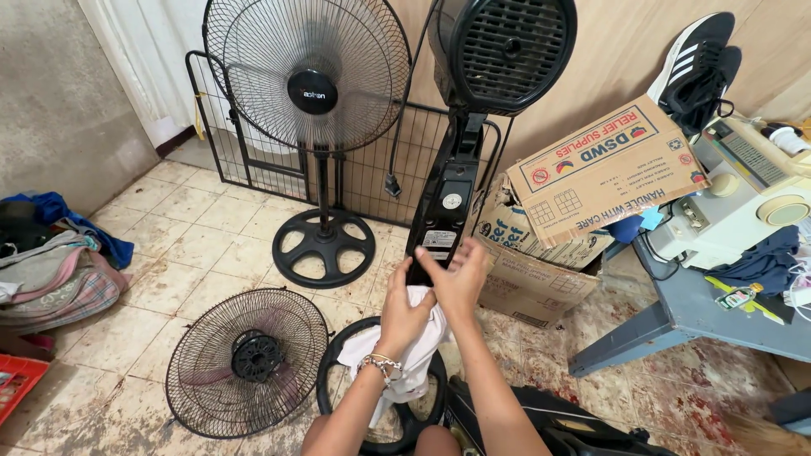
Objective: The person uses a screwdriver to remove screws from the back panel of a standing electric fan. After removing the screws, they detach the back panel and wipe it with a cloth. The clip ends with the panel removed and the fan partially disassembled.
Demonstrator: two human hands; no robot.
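Head view: left hand (404,314) closed on white cloth (411,350), pressing it to the black fan stand (445,211) low down; right hand (460,277) wraps the column, prob steadying it over round base (382,390), grille (247,361) lying beside

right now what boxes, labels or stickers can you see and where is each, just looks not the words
Upper cardboard box: right of the fan column, tilted, brown with red print and small coloured emblems.
Lower cardboard box: on the floor beneath it, brown with dark blue print.
Round sticker: on the black fan column, white.
Rectangular label: lower on the column, just above the hands, white with dark print.
Hub badge: centre of the standing fan, black with pale lettering.
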